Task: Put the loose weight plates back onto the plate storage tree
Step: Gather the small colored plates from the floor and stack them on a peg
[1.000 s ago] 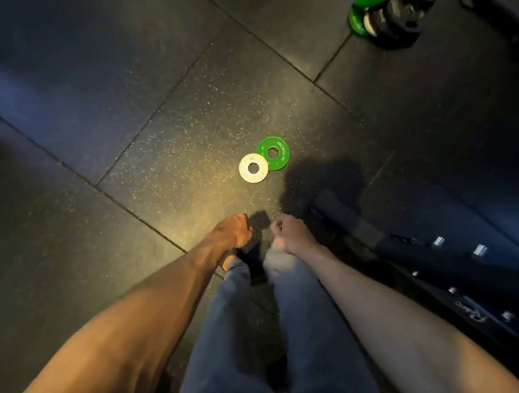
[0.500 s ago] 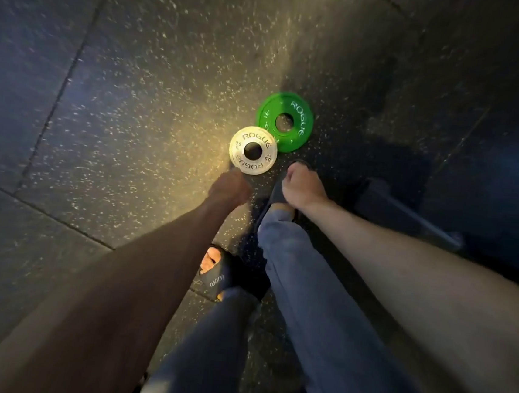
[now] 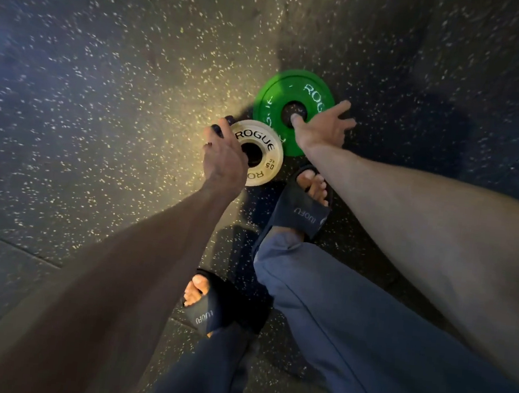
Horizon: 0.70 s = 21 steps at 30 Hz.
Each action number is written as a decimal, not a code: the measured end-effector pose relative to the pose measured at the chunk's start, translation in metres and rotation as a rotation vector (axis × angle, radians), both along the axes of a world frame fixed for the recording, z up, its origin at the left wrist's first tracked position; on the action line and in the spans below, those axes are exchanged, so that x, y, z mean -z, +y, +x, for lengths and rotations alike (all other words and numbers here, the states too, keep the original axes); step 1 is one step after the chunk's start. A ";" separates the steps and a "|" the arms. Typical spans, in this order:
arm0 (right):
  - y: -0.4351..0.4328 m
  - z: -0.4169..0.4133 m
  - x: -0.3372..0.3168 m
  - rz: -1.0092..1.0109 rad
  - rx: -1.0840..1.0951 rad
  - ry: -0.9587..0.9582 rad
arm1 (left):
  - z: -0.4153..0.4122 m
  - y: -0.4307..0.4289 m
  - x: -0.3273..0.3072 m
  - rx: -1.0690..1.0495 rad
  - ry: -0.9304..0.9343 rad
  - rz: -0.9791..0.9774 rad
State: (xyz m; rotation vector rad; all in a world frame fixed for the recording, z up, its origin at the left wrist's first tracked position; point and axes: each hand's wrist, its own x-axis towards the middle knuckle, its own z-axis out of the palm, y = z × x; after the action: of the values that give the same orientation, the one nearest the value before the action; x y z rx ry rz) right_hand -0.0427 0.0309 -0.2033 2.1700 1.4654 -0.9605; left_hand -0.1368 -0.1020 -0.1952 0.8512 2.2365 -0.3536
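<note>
Floor-level: left hand grips white plate; right hand touches green plate.

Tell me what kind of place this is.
Most likely a gym: dark speckled rubber floor, plus two small barbell weights, a green Rogue plate and a white 0.5 kg plate.

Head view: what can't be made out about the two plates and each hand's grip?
All from the head view:
- Left hand thumb: hidden under its own back, so its grip on the white plate is only partly seen.
- Green plate weight marking: blurred, partly covered by the right hand.
- Plate storage tree: outside the frame.
</note>
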 end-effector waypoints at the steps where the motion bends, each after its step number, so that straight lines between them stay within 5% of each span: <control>1: 0.001 -0.001 0.002 0.011 0.017 -0.003 | 0.000 -0.002 0.001 0.007 -0.007 0.030; 7: 0.013 0.001 -0.004 -0.052 0.080 -0.026 | -0.007 -0.003 -0.002 -0.174 -0.244 0.025; 11: 0.012 0.016 -0.034 -0.182 0.129 -0.007 | -0.010 0.005 -0.034 -0.778 -0.607 -0.055; 16: -0.011 0.045 -0.115 -0.302 0.229 0.064 | -0.004 0.007 -0.112 -1.233 -0.922 0.050; 21: -0.045 0.064 -0.229 -0.264 0.348 0.124 | -0.007 0.003 -0.224 -1.285 -1.008 0.153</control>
State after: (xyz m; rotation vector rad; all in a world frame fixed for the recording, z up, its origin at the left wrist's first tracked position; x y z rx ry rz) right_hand 0.0217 -0.0138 0.0259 2.2364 0.9554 -1.3431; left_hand -0.1438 -0.0990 0.0286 -0.4150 1.4091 0.7076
